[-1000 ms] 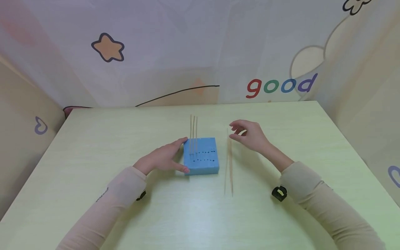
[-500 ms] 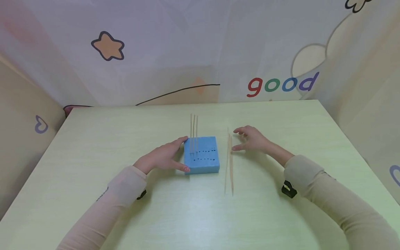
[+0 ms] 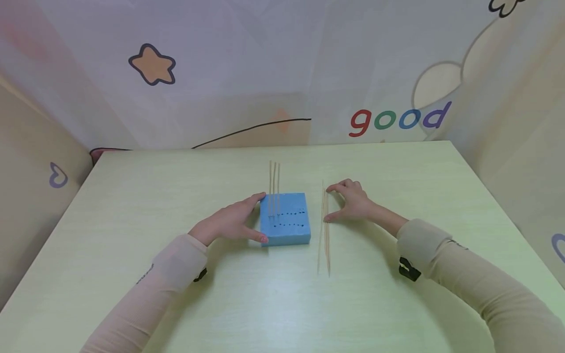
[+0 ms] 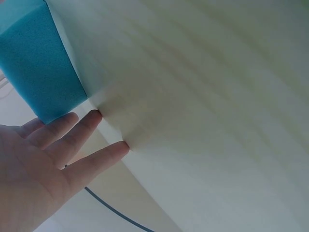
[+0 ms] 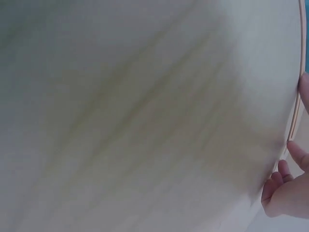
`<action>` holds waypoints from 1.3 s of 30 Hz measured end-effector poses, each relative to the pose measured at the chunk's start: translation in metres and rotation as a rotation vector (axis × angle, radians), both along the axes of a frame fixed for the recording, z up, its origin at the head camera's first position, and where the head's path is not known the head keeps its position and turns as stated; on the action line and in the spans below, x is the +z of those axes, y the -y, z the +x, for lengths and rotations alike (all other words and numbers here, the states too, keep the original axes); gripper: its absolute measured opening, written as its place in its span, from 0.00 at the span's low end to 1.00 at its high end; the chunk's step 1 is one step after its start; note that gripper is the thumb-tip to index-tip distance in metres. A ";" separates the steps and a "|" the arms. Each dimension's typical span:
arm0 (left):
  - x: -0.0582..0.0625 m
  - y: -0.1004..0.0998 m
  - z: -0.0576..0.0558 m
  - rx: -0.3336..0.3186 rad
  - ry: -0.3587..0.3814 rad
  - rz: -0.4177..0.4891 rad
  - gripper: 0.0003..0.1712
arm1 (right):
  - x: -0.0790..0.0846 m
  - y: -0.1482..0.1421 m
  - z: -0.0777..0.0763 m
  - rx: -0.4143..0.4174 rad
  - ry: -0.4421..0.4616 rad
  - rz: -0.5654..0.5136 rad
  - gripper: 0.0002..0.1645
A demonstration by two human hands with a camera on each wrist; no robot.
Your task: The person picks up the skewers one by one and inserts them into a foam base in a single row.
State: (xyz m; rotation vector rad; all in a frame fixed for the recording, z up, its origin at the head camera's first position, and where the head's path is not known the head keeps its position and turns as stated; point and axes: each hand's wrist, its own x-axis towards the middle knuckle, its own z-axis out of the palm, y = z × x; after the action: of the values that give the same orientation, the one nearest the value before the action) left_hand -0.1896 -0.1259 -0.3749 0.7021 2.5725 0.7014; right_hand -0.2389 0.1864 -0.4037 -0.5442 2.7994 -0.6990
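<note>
A blue foam block [image 3: 291,203] lies on the table, marked with two rows of dark dots. Three thin bamboo skewers [image 3: 274,189] stand upright near its left side. My left hand [image 3: 229,220] holds the block's left side, thumb by the front corner and index finger by the back one; in the left wrist view its other fingers [image 4: 99,159] are extended. Right of the block lie several loose skewers [image 3: 327,245]. Over them is my right hand [image 3: 353,200], thumb and index fingertips spread apart and touching the skewers, which the right wrist view also shows along its edge.
A pale wooden-look table [image 3: 132,206] carries everything. Behind it hangs a printed cloth [image 3: 243,73] with a star and the word "good", and more cloth closes both sides. Black wrist straps [image 3: 409,269] show under the sleeves.
My right hand has moved down and slightly right from the skewers' far ends, its thumb and index finger spreading, then back left onto the skewers. The left hand and block stay in place.
</note>
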 end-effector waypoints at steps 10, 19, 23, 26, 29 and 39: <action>0.001 -0.001 0.000 0.008 0.012 0.000 0.65 | 0.003 -0.004 -0.004 0.041 0.053 -0.001 0.44; 0.000 0.000 0.000 0.009 0.014 0.004 0.64 | 0.004 -0.005 -0.011 0.063 0.083 -0.014 0.42; 0.001 0.000 0.001 0.008 0.014 0.005 0.64 | 0.005 -0.005 -0.013 0.033 0.128 -0.027 0.42; 0.002 0.000 0.001 0.008 0.013 0.009 0.65 | 0.005 -0.006 -0.015 -0.018 0.183 -0.075 0.42; 0.002 0.000 0.000 0.007 0.009 0.014 0.64 | 0.006 -0.009 -0.017 -0.060 0.226 -0.171 0.39; -0.001 0.001 -0.001 0.004 0.013 0.009 0.65 | 0.017 -0.022 -0.012 -0.217 0.363 -0.619 0.24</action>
State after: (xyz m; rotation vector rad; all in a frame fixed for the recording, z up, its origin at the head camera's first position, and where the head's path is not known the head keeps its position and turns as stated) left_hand -0.1903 -0.1266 -0.3756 0.6935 2.5607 0.7168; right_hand -0.2506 0.2083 -0.3864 -0.1691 2.2924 -1.5544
